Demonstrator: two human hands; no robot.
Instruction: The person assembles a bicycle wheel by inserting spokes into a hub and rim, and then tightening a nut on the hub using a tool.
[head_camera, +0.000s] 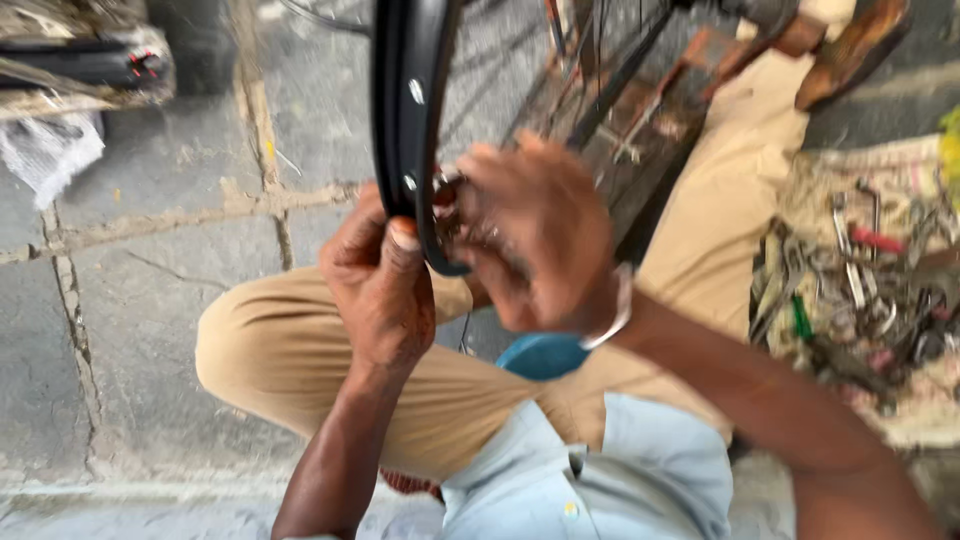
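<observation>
Gripping wheel rim (405, 120) beside tool pile (860, 300)

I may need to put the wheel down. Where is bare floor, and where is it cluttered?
Bare stone floor lies left of the bent knee, below the crumpled paper. The right side is crowded: a heap of tools covers the cloth there. Both hands, left hand and right hand, grip the black rim.

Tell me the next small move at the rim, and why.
Probably keep the left hand steady on the black rim while the right hand finishes at the inner edge. Both hands meet at the rim's lowest point, the left thumb pressed on it; the blurred right hand hides what its fingers work on.
</observation>
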